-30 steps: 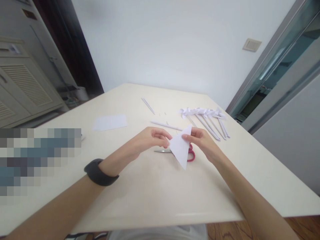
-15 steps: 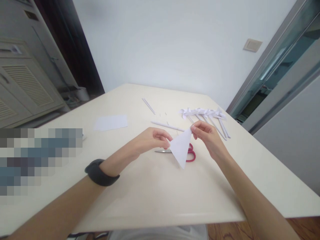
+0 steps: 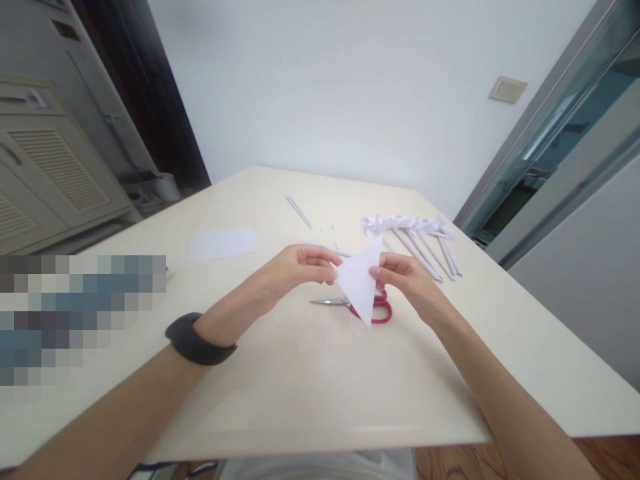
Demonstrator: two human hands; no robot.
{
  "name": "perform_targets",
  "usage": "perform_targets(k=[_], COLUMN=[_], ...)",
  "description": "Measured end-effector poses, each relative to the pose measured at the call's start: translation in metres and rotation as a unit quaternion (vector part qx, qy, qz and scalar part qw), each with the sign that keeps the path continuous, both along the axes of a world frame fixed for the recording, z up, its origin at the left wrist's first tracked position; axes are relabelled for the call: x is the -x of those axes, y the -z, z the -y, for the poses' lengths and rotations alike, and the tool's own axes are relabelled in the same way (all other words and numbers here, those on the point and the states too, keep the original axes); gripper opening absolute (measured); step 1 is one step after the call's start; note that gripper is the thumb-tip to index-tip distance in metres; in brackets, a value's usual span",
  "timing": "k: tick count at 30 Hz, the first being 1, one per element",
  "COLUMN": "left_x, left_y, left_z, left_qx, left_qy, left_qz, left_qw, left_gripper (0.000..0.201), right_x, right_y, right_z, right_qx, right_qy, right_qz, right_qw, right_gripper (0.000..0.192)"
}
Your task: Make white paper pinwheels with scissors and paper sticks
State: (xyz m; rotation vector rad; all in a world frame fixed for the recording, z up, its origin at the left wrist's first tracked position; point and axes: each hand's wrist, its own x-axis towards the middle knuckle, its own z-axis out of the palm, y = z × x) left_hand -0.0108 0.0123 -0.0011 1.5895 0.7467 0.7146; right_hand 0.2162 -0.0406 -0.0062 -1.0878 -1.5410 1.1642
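Note:
A white paper triangle (image 3: 361,277) is held up above the table between both my hands. My left hand (image 3: 307,265) pinches its left corner between thumb and fingers. Along the right edge, near the middle, my right hand (image 3: 400,272) grips the same paper with thumb and fingertips. Beneath the paper lie scissors with red handles (image 3: 384,312), their blades pointing left; the paper hides part of them. A rolled paper stick (image 3: 342,253) rests behind the paper, mostly covered by it.
Several white paper pinwheels (image 3: 405,225) on paper sticks lie at the back right. White paper sheets (image 3: 223,244) lie on the left of the table (image 3: 280,400). Two thin sticks (image 3: 299,211) and small scraps are further back. A wall stands behind the table.
My right hand has slid from the triangle's top corner down to the middle of its right edge. The paper and my left hand have moved slightly up.

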Motion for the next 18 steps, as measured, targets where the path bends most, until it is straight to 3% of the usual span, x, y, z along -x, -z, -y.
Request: perform_targets(k=[4, 10, 14, 18], left_x=[-0.002, -0.004, -0.005, -0.007], left_y=[0.000, -0.002, 0.001, 0.006], left_z=[0.001, 0.007, 0.005, 0.001], left_qx=[-0.015, -0.013, 0.012, 0.044], left_qy=[-0.038, -0.095, -0.086, -0.078], left_qz=[0.037, 0.108, 0.144, 0.155], left_qw=[0.998, 0.990, 0.986, 0.984], left_gripper=[0.020, 0.019, 0.022, 0.027], right_x=[0.002, 0.012, 0.018, 0.021], right_y=[-0.001, 0.002, 0.006, 0.006], right_z=[0.001, 0.005, 0.008, 0.010], right_qx=[-0.006, 0.060, 0.064, 0.015], right_qy=[0.004, -0.051, -0.027, 0.018], right_qz=[-0.007, 0.019, -0.007, -0.050], right_qw=[1.000, 0.997, 0.998, 0.998], right_gripper=[0.020, 0.019, 0.022, 0.018])
